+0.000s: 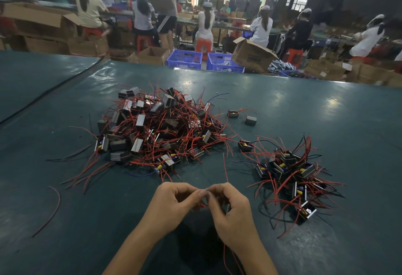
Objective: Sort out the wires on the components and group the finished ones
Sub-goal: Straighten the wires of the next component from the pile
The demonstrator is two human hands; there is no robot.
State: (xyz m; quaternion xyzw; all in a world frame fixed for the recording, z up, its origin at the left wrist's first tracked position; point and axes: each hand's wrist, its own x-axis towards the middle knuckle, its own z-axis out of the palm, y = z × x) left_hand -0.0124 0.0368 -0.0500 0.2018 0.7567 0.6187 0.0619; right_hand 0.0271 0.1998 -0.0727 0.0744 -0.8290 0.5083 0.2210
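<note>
At the near edge of the dark green table (326, 109), the left hand (174, 203) and right hand (231, 209) are together, forefinger tips touching.

The right hand curls round one component (227, 207) (only a sliver of its metal edge shows between fingers and palm, so I cannot tell which way the body faces). The left hand pinches a red lead (202, 205) that runs across the gap between the palms, 9 to 3 o'clock. A second red wire (225, 167) stands out of the right hand's knuckles, with its long axis near 6 to 12 and its free end towards 12.

Surroundings, taken from the hands:
- 11 o'clock: large pile (156, 126) of components, red wires tangled and splayed outward.
- 3 o'clock: smaller pile (291, 179), close beside the right hand but not touching it.
- 1 o'clock: single unit (245, 145) between the piles; two stray units (241, 117) farther back.
- 9 o'clock: loose red wire (53, 207), curved and well apart.

Nothing lies between the hands and either pile.

Beyond the far table edge are blue crates (185, 59), cardboard boxes (252, 55) and seated workers (261, 26) facing away.
</note>
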